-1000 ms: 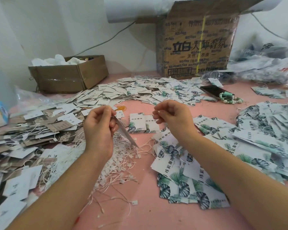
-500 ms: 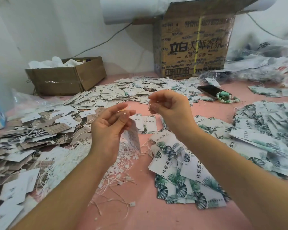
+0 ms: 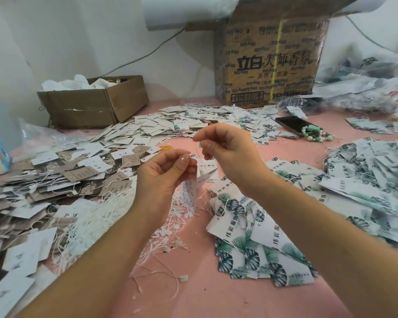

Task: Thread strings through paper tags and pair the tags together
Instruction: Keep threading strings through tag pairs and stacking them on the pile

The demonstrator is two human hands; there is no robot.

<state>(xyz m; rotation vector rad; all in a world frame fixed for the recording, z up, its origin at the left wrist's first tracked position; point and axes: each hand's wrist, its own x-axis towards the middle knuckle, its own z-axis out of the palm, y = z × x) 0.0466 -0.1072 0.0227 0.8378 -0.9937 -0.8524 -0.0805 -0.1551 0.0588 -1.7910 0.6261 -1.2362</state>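
Head view: brown and white tags (image 3: pixel 55 180) heap at the left, beside a tangle of loose strings (image 3: pixel 94 216). Left hand (image 3: pixel 163 180) pinches paper tags (image 3: pixel 190 191) that hang below its fingers. Right hand (image 3: pixel 230 154), just beside it, pinches what seems a thin string (image 3: pixel 197 149). Leaf-printed tags (image 3: pixel 251 230) lie at the right on the pink table (image 3: pixel 193 294).

Home packing workshop: tag heaps (image 3: pixel 161 129), cartons (image 3: pixel 269 60).

String (image 3: pixel 197 150) too thin to trace — the left hand (image 3: pixel 163 177) hides part of the tags (image 3: pixel 190 191)
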